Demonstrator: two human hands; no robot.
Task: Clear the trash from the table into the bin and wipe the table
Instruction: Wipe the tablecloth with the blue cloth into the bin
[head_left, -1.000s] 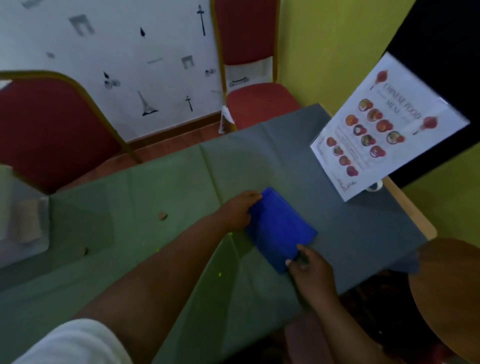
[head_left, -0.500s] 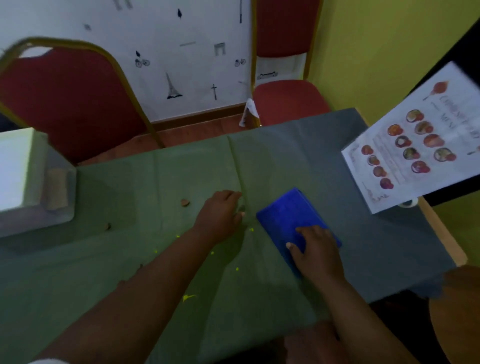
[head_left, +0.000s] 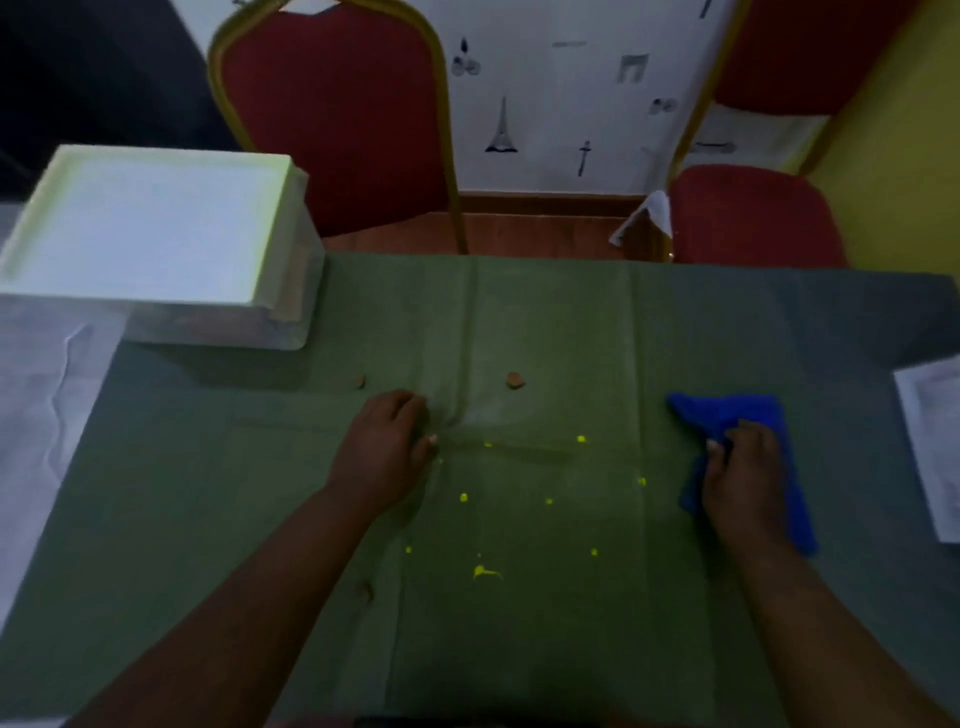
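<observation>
Moved: your left grip (head_left: 384, 452) is leaving the blue cloth (head_left: 717, 413) and is now resting released on the counter (head_left: 208, 493). Your right grip (head_left: 743, 467) is clutching the cloth alone, bunching it. Yellow spots (head_left: 480, 571) and brown crumbs (head_left: 514, 380) are lying between; wiping is likely starting.

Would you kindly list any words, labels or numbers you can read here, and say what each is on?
No text is readable.
Sheet of paper at the right edge: print too blurred to read.
Wall: small drawings only, no words.
White box: no label visible.
Blue cloth: no label visible.
</observation>
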